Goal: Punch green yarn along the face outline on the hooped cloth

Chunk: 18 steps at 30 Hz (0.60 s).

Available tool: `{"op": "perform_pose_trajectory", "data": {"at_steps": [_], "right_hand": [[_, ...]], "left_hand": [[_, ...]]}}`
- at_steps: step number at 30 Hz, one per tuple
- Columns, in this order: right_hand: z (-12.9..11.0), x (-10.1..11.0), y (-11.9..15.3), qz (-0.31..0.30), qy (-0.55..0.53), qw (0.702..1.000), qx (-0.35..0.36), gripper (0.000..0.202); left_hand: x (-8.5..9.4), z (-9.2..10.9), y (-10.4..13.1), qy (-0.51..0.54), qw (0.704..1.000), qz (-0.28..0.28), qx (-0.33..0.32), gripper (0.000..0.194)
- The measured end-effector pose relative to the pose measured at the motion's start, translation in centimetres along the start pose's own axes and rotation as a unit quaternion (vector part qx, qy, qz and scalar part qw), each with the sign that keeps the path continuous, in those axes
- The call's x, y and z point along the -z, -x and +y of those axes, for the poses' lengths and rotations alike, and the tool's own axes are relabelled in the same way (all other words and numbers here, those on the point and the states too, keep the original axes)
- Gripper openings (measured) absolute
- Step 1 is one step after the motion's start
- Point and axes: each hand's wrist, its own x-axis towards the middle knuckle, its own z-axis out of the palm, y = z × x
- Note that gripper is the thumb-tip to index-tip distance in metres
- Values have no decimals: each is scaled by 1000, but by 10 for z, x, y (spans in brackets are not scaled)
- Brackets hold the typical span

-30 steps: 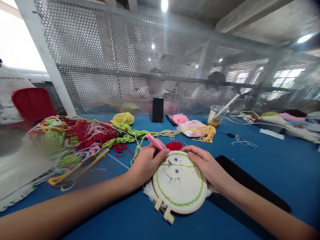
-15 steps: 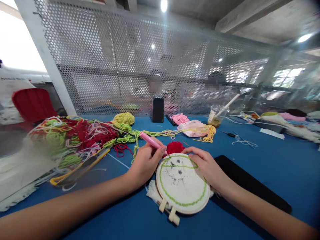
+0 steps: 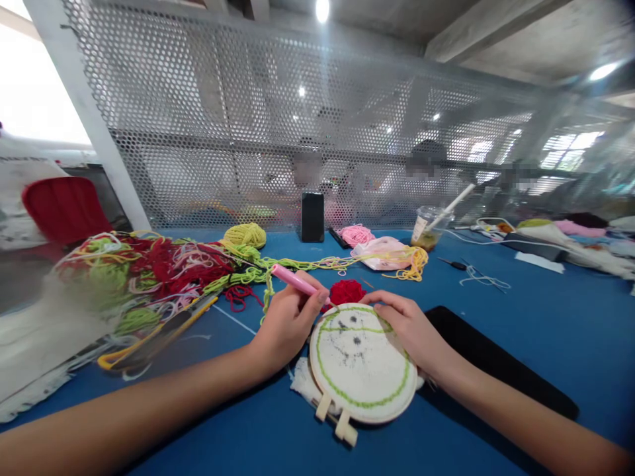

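Observation:
My left hand (image 3: 292, 317) is closed around a pink-handled punch needle (image 3: 294, 279). The needle's thin tip meets the cloth at the upper left edge of a round wooden embroidery hoop (image 3: 413, 394). White fabric (image 3: 377, 367) is stretched in the hoop, with a green yarn outline, a green line across its upper part and dark drawn marks. My right hand (image 3: 399, 320) grips the hoop's upper right rim; some of its fingertips are hidden behind the edge. A red yarn ball (image 3: 347, 291) lies just beyond the hoop, between both hands.
Tangled yarn (image 3: 163, 264) and yellow-handled scissors (image 3: 159, 334) lie left. Behind are a phone (image 3: 312, 217), pink yarn (image 3: 356, 235) and a drink cup (image 3: 427, 228) with a straw. A black flat object (image 3: 501, 363) sits right. Perforated metal panel (image 3: 248, 119) stands behind the table.
The punch needle's handle end has tipped slightly left and down, its tip staying near the same spot. My right hand and the hoop look unmoved.

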Motion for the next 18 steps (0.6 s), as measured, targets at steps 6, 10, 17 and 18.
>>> {"op": "perform_pose_trajectory", "data": {"at_steps": [6, 10, 17, 18], "right_hand": [[0, 0, 1, 0, 4, 1000, 2, 22], [2, 0, 0, -1, -5, 1000, 3, 22], [-8, -1, 6, 3, 1, 999, 35, 24], [-12, -1, 8, 4, 4, 999, 47, 24]], "left_hand": [[-2, -2, 0, 7, 1000, -5, -5, 17], [-2, -3, 0, -6, 1000, -6, -13, 20], [-3, 2, -2, -47, 995, -53, -68, 16], [-4, 2, -2, -48, 993, -68, -83, 15]]}}
